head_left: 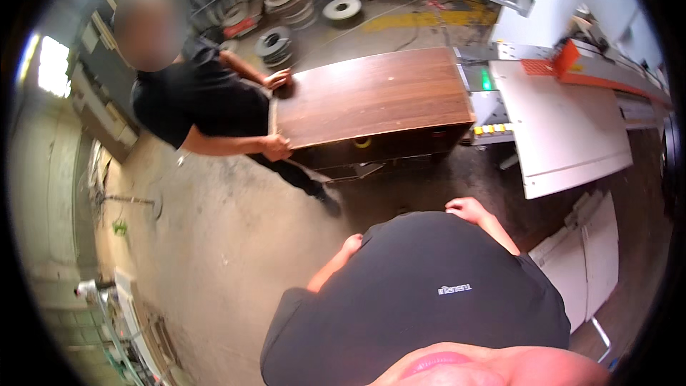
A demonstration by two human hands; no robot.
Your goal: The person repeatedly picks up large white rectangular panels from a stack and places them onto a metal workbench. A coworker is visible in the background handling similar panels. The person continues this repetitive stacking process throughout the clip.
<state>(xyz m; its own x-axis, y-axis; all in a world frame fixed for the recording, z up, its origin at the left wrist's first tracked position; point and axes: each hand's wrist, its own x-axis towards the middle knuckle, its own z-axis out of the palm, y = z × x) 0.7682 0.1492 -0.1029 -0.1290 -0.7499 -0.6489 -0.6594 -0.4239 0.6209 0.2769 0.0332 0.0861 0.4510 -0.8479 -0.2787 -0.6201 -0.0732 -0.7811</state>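
My left hand (351, 245) hangs at the front of my dark shirt (407, 279), partly hidden by it. Its fingers are too covered to read. My right hand (466, 209) hangs on the other side of my belly, fingers loosely apart, and nothing shows in it. Neither hand touches the brown wood-grain table (379, 93) beyond them. A co-worker in black (204, 93) stands at its left end. One of that person's hands (275, 146) grips the near left corner, and the other (279, 78) rests by the far left corner.
A machine with an orange-red guard (579, 64) stands at the right, a pale panel (564, 129) jutting from it. White boards (582, 257) lean below. Edge-banding rolls (275, 46) stack at the back. Boards and a metal frame (125, 336) line the lower left.
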